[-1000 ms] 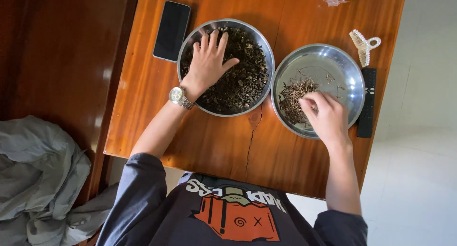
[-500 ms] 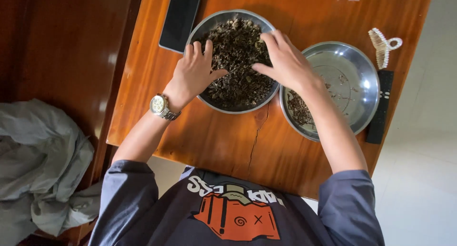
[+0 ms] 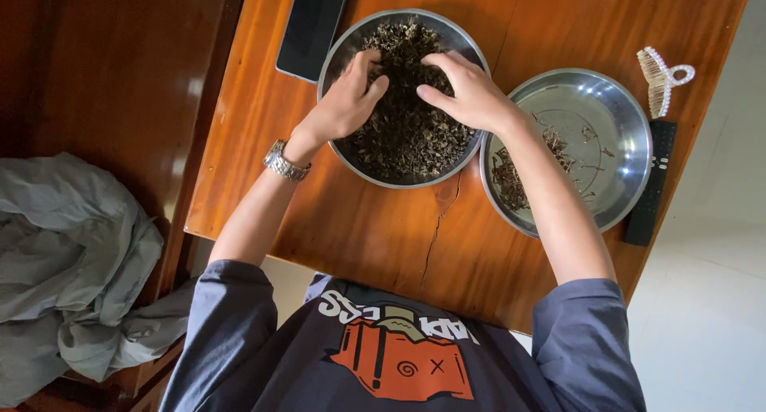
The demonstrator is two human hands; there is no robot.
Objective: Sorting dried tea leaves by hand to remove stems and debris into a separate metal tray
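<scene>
Two round steel bowls stand side by side on a wooden table (image 3: pixel 263 173). The left bowl (image 3: pixel 339 49) is heaped with dark dried leaves and twigs (image 3: pixel 407 133). Both hands are in it: my left hand (image 3: pixel 345 101), with a metal watch on the wrist, curls its fingers into the pile at the left. My right hand (image 3: pixel 467 89) rests on the pile at the right, fingers bent into the leaves. The right bowl (image 3: pixel 622 117) holds only a small patch of the same dried bits (image 3: pixel 511 177) near its left side, under my right forearm.
A black phone (image 3: pixel 311 25) lies beside the left bowl. A pale hair claw (image 3: pixel 662 77) and a black remote (image 3: pixel 650 181) lie right of the right bowl. A crack runs through the table's front edge (image 3: pixel 439 228). Grey cloth (image 3: pixel 72 260) is heaped at the left.
My right hand left the right bowl and crossed into the left bowl's pile. My left hand slid from lying flat on the leaves to digging into them.
</scene>
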